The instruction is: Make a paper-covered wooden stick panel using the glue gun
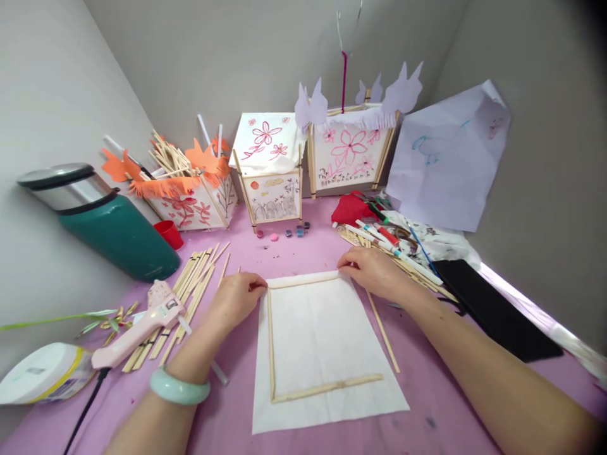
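At the centre of the frame a white paper sheet (pixel 327 354) lies flat on the pink counter (pixel 427 404), with a frame of thin wooden sticks (pixel 272 341) laid on it: one stick down the left, one along the bottom, one along the top edge. The left hand (pixel 234 300) rests at the upper left corner of the frame, its fingers curled down and pressing on the joint where the top stick (pixel 303 280) meets the left one. The right hand (pixel 377 272) sits at the upper right corner, fingers pinched nearly closed on the other end of that top stick. A loose stick (pixel 383 332) lies slanted just beside the paper's right edge, not yet joined to the frame. In the left of the frame a pink glue gun (pixel 142 322) rests on a heap of spare sticks (pixel 190 291), close to the left forearm. The likely trouble: uneven pressure could skew the top stick off square, or drag and wrinkle the thin paper; a careless elbow might also knock the glue gun
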A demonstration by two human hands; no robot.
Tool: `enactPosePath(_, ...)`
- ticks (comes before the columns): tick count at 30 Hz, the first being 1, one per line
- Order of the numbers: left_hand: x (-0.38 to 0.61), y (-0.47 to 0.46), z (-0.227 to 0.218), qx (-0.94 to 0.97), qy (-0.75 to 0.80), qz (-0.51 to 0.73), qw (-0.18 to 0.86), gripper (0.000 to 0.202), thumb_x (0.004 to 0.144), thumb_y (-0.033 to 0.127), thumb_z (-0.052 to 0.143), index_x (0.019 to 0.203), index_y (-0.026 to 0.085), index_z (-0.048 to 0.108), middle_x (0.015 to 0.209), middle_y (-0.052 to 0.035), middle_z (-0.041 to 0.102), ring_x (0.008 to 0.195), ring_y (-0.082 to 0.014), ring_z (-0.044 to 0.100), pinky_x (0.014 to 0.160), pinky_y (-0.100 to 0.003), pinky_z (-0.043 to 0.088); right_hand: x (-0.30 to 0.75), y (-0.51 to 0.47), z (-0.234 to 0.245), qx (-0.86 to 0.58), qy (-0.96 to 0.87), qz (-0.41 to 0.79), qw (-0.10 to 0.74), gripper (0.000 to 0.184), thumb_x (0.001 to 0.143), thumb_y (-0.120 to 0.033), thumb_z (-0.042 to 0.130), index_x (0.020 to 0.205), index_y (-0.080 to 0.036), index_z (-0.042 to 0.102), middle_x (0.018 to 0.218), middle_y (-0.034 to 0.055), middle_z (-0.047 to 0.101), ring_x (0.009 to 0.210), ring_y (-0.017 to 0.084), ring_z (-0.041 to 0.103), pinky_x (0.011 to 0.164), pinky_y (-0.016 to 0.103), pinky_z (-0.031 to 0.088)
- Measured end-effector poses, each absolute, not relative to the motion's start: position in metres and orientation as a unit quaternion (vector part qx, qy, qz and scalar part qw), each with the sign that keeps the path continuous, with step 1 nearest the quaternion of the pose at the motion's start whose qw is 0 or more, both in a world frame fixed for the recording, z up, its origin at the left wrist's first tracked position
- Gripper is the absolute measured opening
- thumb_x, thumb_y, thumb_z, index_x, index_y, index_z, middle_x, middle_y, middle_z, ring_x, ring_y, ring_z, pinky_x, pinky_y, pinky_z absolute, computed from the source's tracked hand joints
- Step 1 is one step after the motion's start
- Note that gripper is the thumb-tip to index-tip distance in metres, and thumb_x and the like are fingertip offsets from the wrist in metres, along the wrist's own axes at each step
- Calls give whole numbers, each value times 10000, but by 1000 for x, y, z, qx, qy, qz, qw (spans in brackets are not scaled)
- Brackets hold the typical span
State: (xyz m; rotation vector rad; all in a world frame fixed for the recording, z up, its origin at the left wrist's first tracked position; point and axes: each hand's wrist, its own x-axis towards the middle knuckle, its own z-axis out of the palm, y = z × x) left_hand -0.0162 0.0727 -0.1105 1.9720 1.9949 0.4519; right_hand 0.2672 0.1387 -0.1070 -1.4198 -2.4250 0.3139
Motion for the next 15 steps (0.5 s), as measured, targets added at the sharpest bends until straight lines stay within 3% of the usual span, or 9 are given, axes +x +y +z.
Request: enactPosePath(15,-13,72,-111,676,703,160,151,188,760,175,553,818,197,730,820,-36,718,765,-174,626,719,-266,443,250,134,-130,-439,-875,115,168,179,847,-200,515,817,-213,690,885,22,654,835,164,587,736,276,403)
